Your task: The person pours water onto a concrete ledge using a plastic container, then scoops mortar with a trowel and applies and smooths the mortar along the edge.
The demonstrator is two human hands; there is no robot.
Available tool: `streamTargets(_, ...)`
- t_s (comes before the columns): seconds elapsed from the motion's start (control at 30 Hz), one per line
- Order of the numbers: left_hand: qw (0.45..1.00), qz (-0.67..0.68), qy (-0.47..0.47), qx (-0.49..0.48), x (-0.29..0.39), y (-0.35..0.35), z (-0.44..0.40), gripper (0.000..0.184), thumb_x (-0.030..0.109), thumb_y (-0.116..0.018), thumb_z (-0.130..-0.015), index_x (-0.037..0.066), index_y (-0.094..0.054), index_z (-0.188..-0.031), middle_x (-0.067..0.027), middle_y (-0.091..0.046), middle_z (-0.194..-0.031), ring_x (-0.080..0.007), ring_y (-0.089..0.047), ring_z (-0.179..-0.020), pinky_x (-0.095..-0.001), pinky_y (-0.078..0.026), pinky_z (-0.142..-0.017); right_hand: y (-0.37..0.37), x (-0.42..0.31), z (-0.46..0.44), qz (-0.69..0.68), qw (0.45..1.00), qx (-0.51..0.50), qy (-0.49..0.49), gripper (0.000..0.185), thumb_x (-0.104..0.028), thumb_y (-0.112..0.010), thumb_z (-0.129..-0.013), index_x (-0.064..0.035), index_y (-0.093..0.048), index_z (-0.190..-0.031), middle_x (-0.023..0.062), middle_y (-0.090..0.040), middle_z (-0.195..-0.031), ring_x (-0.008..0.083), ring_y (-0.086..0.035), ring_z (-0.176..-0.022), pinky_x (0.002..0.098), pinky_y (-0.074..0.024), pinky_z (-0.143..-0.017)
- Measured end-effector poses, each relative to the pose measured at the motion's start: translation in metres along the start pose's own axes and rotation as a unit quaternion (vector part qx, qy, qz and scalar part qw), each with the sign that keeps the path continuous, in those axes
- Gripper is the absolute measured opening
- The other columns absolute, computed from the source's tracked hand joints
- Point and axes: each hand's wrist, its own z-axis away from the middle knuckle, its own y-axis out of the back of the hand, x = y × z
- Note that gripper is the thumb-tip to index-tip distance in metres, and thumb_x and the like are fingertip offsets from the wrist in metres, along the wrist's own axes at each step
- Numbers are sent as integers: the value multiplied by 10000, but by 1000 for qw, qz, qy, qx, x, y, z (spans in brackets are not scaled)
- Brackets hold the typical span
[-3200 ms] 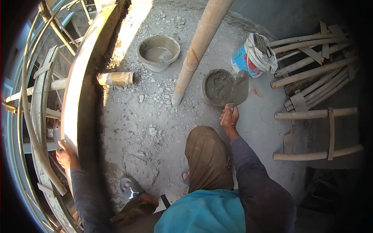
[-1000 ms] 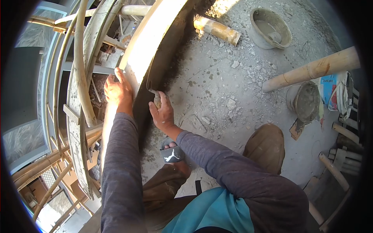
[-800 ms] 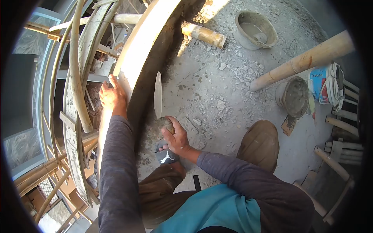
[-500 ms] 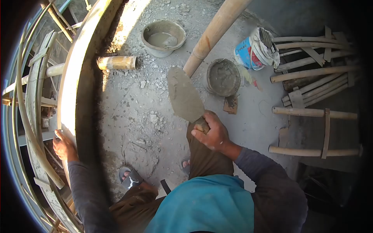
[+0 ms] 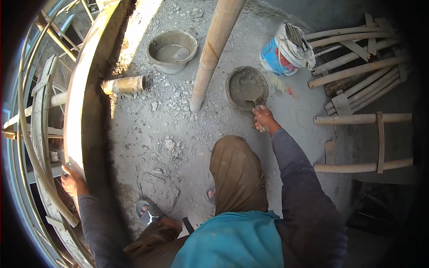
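My right hand (image 5: 264, 119) is wrapped round the handle of a trowel (image 5: 253, 102). The trowel's blade dips into wet grey mortar inside a round bucket (image 5: 229, 94). At far left, my left hand (image 5: 74, 181) grips the outer edge of the curved low wall (image 5: 73, 134), its fingers bent over that side. A wider basin (image 5: 154, 61) of watery grey mix stands further off, with a pale rounded thing lying in it that I cannot make out.
An upright bamboo pole (image 5: 210, 62) stands between basin and bucket. A pipe stub (image 5: 125, 85) sticks out of the wall. A blue and white paint bucket (image 5: 273, 56) stands near bamboo frames (image 5: 357, 118) at right. Rubble (image 5: 170, 144) litters the floor. Bamboo scaffolding (image 5: 40, 125) runs outside the wall.
My right hand has carried the trowel from above my knee forward and right, and its blade is now in the mortar bucket. My left hand stays at the wall; the view has shifted slightly.
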Motion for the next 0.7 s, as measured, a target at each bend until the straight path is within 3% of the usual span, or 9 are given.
streamTargets(0.23,1000,5,-7,-7,-5,-5,-7,821,781,-331,-869,150,-572,-1336,-106,-529,-1394,-320,-476,-1289,-498,-361,-1060,-6,-6,-6,-51,997,-58,-10,705,-363,-592,-948,-131,-254,-1521,64,-579,-858,160,-536,-551,323,-491,-457)
streamTargets(0.43,1000,7,-16,-6,-3,-1,-4,821,782,-327,-870,150,-578,-1330,-109,-536,-1388,-316,-479,-1289,-497,-361,-1061,-11,27,6,-123,989,-76,-4,642,-377,-539,-981,-222,-251,-1534,59,-618,-879,152,-538,-554,313,-491,-458)
streamTargets(0.57,1000,1,-10,-9,-1,1,-2,827,784,-321,-870,147,-579,-1330,-108,-539,-1385,-316,-481,-1287,-495,-362,-1061,-17,40,5,-142,987,-77,18,648,-380,-535,-984,-223,-239,-1538,62,-624,-899,147,-540,-557,315,-491,-456)
streamTargets(0.7,1000,-5,-12,-4,-2,0,-4,835,788,-317,-867,146,-577,-1333,-108,-543,-1380,-318,-488,-1280,-495,-367,-1056,-22,47,12,-191,979,-50,58,584,-377,-583,-957,-154,-370,-1453,66,-624,-874,132,-539,-536,309,-494,-446)
